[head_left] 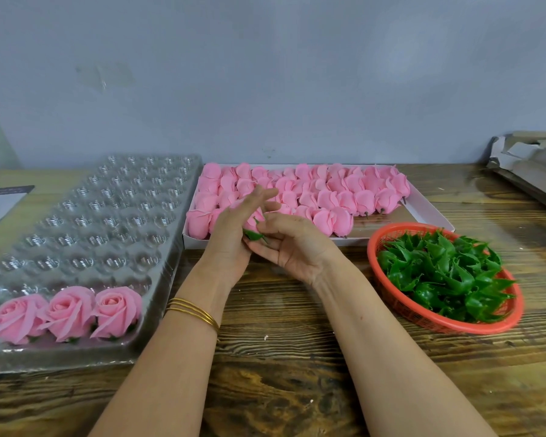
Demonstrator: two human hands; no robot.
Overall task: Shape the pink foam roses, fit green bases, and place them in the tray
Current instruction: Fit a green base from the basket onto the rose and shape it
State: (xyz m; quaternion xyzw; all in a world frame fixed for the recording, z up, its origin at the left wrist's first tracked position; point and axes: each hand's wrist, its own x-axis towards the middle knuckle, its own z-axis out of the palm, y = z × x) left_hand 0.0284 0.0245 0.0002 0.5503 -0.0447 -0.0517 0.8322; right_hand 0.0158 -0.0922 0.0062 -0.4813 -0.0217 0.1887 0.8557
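At centre frame a pink rose (253, 223) sits with a green base (253, 236) under it. The right hand (292, 244) pinches that base with curled fingers, and the left hand (230, 234) presses straight fingers against the petals. The tray (114, 222) at lower left holds three finished roses (67, 312).

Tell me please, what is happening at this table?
A person presses a pink rose with the left hand while the right hand pinches a green base beneath it. Three finished roses sit in the near row of the clear tray. More pink buds fill the white box, and green bases lie in the red basket.
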